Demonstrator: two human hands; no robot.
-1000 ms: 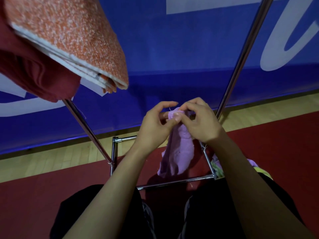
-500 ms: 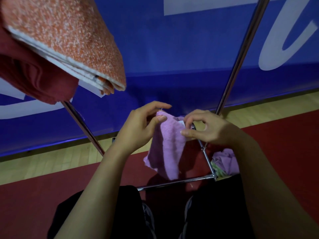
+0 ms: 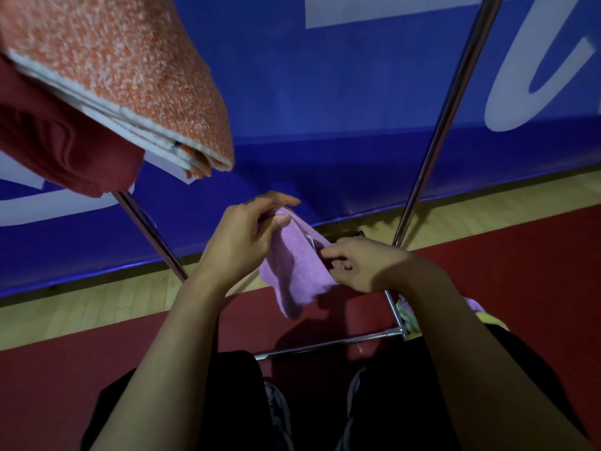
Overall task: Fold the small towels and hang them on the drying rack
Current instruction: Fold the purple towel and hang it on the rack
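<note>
A small lilac towel (image 3: 294, 271) hangs in the air between my hands, over the base of the chrome drying rack (image 3: 435, 131). My left hand (image 3: 240, 239) pinches its upper corner between thumb and fingers. My right hand (image 3: 361, 265) pinches its right edge lower down, fingers curled round the cloth. The towel's loose end droops towards the floor. Up at the top left, a folded orange speckled towel (image 3: 130, 76) and a dark red cloth (image 3: 65, 151) hang on the rack.
The rack's slanted left pole (image 3: 153, 236) and its bottom bars (image 3: 328, 345) frame my hands. More lilac and yellow-green cloth (image 3: 409, 315) lies by the rack's right corner, partly behind my right arm. A blue banner (image 3: 325, 109) stands behind; my knees and shoes are below.
My hands have drawn apart, spreading the lilac towel. The right hand slid down and right along its edge, while the left hand stayed at the top corner.
</note>
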